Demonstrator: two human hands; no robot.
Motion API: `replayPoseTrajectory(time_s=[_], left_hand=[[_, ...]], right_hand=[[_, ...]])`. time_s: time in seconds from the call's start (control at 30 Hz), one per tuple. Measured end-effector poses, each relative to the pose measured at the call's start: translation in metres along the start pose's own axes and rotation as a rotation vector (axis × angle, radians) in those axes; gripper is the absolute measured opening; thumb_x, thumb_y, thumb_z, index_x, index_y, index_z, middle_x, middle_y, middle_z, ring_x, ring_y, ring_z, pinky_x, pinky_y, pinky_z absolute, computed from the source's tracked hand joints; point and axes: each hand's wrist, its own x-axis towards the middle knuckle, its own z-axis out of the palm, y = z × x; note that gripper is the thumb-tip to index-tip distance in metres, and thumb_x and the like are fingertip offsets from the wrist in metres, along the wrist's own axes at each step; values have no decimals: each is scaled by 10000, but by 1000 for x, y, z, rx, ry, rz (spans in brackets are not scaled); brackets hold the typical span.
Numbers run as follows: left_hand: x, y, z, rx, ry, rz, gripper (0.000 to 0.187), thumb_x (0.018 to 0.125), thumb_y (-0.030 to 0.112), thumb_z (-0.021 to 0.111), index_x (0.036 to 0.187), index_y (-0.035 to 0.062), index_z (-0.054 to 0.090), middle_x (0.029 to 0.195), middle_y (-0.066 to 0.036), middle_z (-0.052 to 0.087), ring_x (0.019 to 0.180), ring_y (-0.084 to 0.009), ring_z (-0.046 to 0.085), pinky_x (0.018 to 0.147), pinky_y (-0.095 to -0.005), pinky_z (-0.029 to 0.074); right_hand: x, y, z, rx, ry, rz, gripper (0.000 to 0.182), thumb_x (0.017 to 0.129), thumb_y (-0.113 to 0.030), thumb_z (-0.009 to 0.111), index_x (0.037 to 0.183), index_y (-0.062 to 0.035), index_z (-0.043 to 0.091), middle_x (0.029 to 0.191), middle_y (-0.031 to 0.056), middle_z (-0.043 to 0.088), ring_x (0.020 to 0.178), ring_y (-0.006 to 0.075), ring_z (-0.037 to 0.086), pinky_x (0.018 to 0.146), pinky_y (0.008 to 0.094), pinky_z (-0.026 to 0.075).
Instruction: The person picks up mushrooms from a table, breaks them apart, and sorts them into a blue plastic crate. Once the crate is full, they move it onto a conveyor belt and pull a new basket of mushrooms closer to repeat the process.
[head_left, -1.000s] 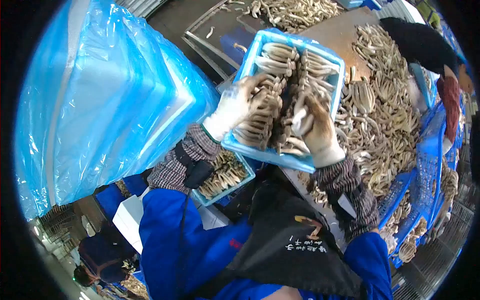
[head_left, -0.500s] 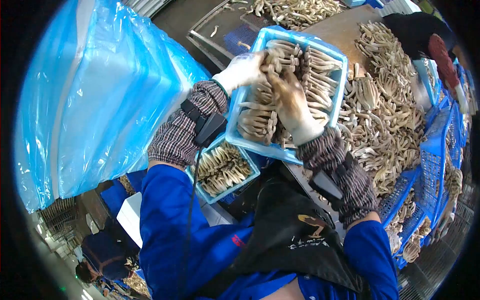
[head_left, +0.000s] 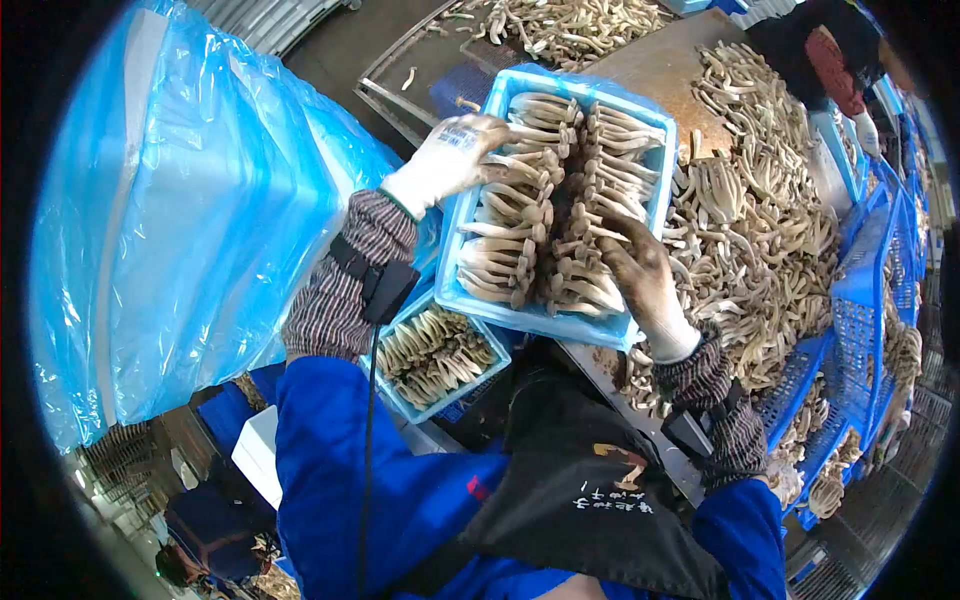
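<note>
Right fingers (head_left: 628,262) have shifted outward over mushrooms (head_left: 500,265) filling a box (head_left: 530,318).

The left glove (head_left: 450,160) is white with bluish print; the right glove (head_left: 650,285) is white, stained brown. The oversleeves (head_left: 325,310) are dark with pale stripes, the jacket (head_left: 340,480) bright blue, the apron (head_left: 560,440) black (its lettering (head_left: 612,500) white). Cream mushrooms (head_left: 498,250) with grey-brown caps contrast with their pale blue box (head_left: 520,318).
</note>
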Motion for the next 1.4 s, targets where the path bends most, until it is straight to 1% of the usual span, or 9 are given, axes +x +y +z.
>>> replayPoseTrajectory(time_s=[0.2, 0.63, 0.73, 1.0, 1.1, 1.13, 1.2, 1.23, 1.4], left_hand=[[-24, 29, 21, 174, 6, -45, 248, 798, 217, 675, 1020, 107, 665, 926, -63, 641, 940, -265, 625, 850, -397, 501], [-71, 42, 26, 73, 308, -32, 305, 759, 131, 659, 1059, 85, 683, 952, -47, 653, 958, -256, 623, 840, -425, 510], [-87, 55, 17, 188, -88, -133, 209, 777, 219, 661, 965, 130, 686, 868, -39, 627, 912, -249, 623, 785, -395, 515], [-69, 63, 39, 517, -182, -133, 106, 834, 89, 596, 860, 107, 696, 793, -98, 676, 766, -228, 684, 679, -361, 542], [-95, 56, 51, -765, 161, -659, 161, 946, 105, 552, 923, 23, 689, 775, -94, 658, 687, -162, 619, 670, -359, 540], [-99, 57, 45, -1051, 139, -699, 160, 951, 121, 551, 997, 42, 682, 819, -77, 681, 701, -166, 622, 686, -353, 536], [-84, 81, 13, 159, -14, -221, 272, 897, 148, 624, 1156, 71, 653, 838, -120, 665, 759, -276, 651, 710, -403, 535], [-87, 80, 15, 227, 91, -152, 337, 849, 160, 676, 1173, 70, 653, 883, -149, 654, 811, -311, 644, 734, -421, 527], [-37, 172, 17, -163, 247, -14, 315, 807, 59, 684, 1115, 1, 653, 970, -158, 670, 886, -303, 652, 769, -412, 515]], right_hand=[[53, -11, 28, -617, -58, -384, 471, 900, -106, 600, 1356, -48, 499, 1372, 251, 491, 1233, 396, 521, 997, 428, 467], [145, 23, 35, -916, -251, -522, 333, 879, -139, 614, 1201, -54, 624, 1201, 188, 631, 1108, 339, 612, 965, 412, 479], [127, 5, 31, -911, -274, -567, 348, 893, -184, 615, 1215, -54, 618, 1203, 198, 628, 1109, 348, 610, 963, 421, 478], [67, -8, 43, -859, -407, -687, 360, 910, -212, 625, 1212, -18, 592, 1107, 183, 627, 1056, 341, 617, 909, 420, 499], [33, 32, 19, -2, -410, -191, 452, 861, -52, 677, 1287, -1, 537, 1182, 189, 627, 1118, 305, 609, 959, 399, 479], [6, 17, 4, -97, -269, -200, 428, 867, -88, 693, 1259, 10, 552, 1184, 217, 630, 1112, 344, 608, 949, 413, 484], [-47, 5, -41, -424, -126, -455, 352, 860, -98, 700, 1181, 7, 599, 1075, 225, 649, 1033, 374, 622, 866, 431, 504], [-71, 16, -62, -422, -68, -442, 334, 869, -115, 703, 1166, 7, 610, 1089, 201, 648, 1018, 346, 628, 867, 426, 501], [-214, 92, -168, -314, 624, -128, 295, 930, -143, 645, 1197, -20, 627, 1079, 136, 656, 986, 257, 627, 877, 358, 490]])
